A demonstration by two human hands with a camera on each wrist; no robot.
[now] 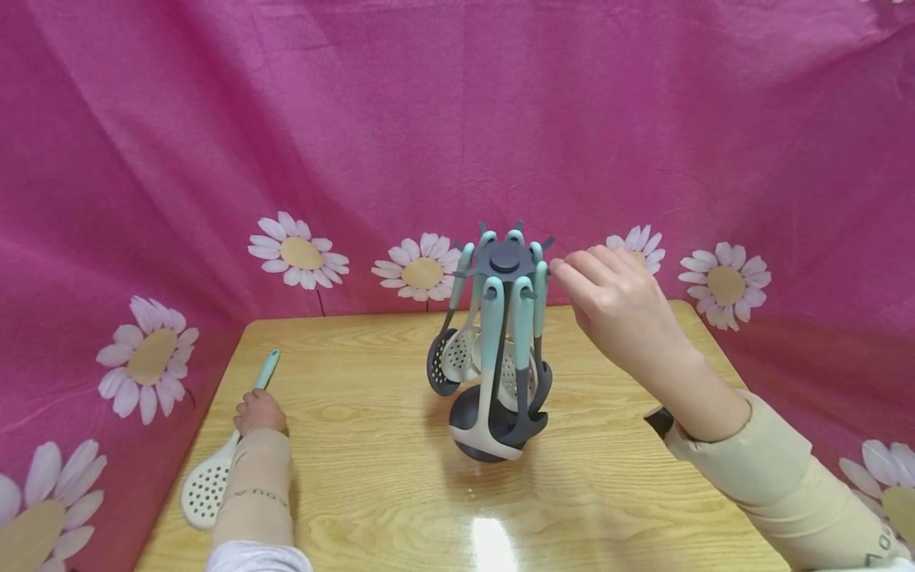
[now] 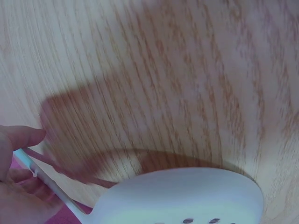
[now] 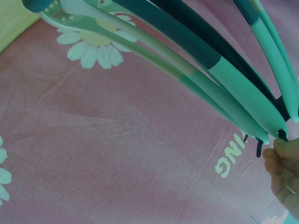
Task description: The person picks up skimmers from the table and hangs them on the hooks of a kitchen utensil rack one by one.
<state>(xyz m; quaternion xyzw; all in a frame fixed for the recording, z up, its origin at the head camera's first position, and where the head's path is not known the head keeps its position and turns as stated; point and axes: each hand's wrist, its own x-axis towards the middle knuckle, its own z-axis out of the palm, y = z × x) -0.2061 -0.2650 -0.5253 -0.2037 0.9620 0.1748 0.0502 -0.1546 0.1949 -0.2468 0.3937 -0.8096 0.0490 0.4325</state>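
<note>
At the left of the table, my left hand [image 1: 259, 412] grips a white skimmer [image 1: 205, 491] with a mint handle end, around the middle of its handle. The left wrist view shows the perforated head [image 2: 187, 196] low over the wood, casting a shadow, with thumb and fingers on either side of the handle. A dark utensil rack [image 1: 503, 258] stands mid-table, hung with several mint-handled tools. My right hand [image 1: 615, 298] is at its right side. In the right wrist view, thumb and fingertips pinch a dark hook [image 3: 282, 135] of the rack by a handle's end.
A white-stemmed ladle [image 1: 488, 381] and a dark-stemmed tool [image 1: 523, 373] hang at the rack's front, perforated tools [image 1: 457, 355] at its left. The wooden table [image 1: 343, 461] meets a pink flowered cloth [image 1: 457, 119] at the back and sides.
</note>
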